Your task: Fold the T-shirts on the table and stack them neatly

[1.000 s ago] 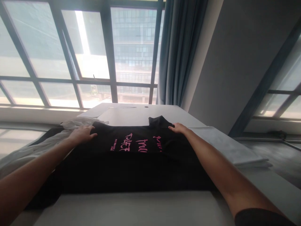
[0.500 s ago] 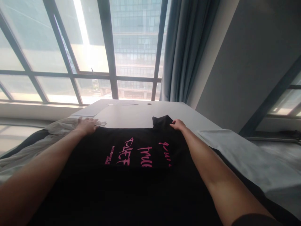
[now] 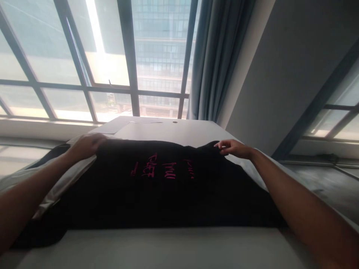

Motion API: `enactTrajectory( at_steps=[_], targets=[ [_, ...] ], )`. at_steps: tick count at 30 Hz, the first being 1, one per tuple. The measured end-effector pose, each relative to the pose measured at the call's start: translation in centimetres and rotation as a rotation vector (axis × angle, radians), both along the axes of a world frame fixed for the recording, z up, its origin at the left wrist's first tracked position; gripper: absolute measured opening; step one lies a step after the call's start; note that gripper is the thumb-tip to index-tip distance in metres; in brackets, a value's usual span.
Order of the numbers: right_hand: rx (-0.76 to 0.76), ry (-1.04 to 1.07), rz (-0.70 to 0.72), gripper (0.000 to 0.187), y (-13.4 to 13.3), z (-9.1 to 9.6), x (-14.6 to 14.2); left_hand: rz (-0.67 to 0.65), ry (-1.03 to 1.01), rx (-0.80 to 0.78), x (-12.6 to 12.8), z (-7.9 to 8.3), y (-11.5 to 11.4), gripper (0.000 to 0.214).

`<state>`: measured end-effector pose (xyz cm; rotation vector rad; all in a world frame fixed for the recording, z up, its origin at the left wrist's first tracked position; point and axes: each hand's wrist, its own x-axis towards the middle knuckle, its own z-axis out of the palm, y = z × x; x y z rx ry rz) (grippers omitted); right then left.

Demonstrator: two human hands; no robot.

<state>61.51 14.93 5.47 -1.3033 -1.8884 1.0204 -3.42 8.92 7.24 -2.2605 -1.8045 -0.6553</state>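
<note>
A black T-shirt (image 3: pixel 168 198) with pink lettering lies spread sideways over the white table (image 3: pixel 157 129). At its far left corner, my left hand (image 3: pixel 89 145) is closed on the cloth, its fingertips partly hidden. My right hand (image 3: pixel 231 147) pinches the fabric at the far right corner between thumb and fingers. Between the hands the far edge runs nearly straight, dipping slightly near the right. The near edge of the shirt lies across the table in front of me.
Pale cloth (image 3: pixel 53 190) lies under my left forearm, and more white cloth (image 3: pixel 259 175) shows by my right forearm. White paper (image 3: pixel 109 128) rests at the table's far left. Beyond the table stand a window (image 3: pixel 159 52) and a grey-blue curtain (image 3: pixel 214 63).
Both hands have moved apart, stretching the far edge of the shirt wider. The near part of the shirt has shifted away from me, baring the table's front. The folded right corner is now pulled outward.
</note>
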Motion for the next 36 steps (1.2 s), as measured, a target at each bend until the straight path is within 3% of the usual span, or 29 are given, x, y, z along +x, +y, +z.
enactTrajectory(
  at_steps=[2, 4, 8, 11, 16, 19, 20, 22, 25, 28, 32, 36],
  targets=[
    [-0.188, -0.13, 0.015, 0.065, -3.7, -0.3, 1.4, -0.084, 0.034, -0.078, -1.0, -1.1, -2.5, 0.043],
    [-0.275, -0.261, -0.055, 0.082, -6.1, -0.7, 1.7, -0.104, 0.081, -0.165, -1.3, -2.1, -4.4, 0.039],
    [-0.156, -0.436, -0.24, 0.098, -6.9, -1.7, -0.2, -0.057, 0.209, -0.278, -0.4, -3.3, -6.7, 0.037],
    [-0.009, -0.425, -0.374, 0.092, -5.5, -3.2, -2.4, -0.015, 0.261, -0.234, 0.6, -3.9, -7.8, 0.037],
    [0.089, -0.156, -0.513, 0.065, -4.6, -4.0, -4.1, 0.101, 0.241, -0.137, 0.8, -4.5, -8.9, 0.033],
    [0.114, 0.218, -0.293, 0.059, -6.5, -2.5, -2.8, 0.135, 0.277, -0.138, 0.5, -4.5, -9.2, 0.035],
    [0.078, 0.347, -0.158, 0.06, -7.6, -1.9, -2.0, 0.137, 0.294, -0.15, 0.4, -4.5, -9.2, 0.036],
    [-0.082, 0.406, 0.046, 0.063, -9.9, -0.8, -0.5, 0.142, 0.317, -0.171, 0.3, -4.5, -9.2, 0.037],
    [-0.344, 0.25, 0.151, 0.066, -13.1, 0.2, 1.2, 0.149, 0.304, -0.185, 0.1, -4.8, -9.0, 0.036],
    [-0.44, -0.002, 0.101, 0.067, -14.7, 0.2, 1.5, 0.117, 0.264, -0.195, -0.1, -5.1, -9.0, 0.035],
    [-0.371, -0.448, -0.088, 0.057, -14.2, -0.5, 0.2, 0.082, 0.203, -0.203, -0.2, -4.9, -9.2, 0.035],
    [-0.208, -0.65, -0.326, 0.071, -12.0, -1.7, -1.2, 0.073, 0.081, -0.237, -0.2, -4.6, -9.7, 0.042]
  ],
)
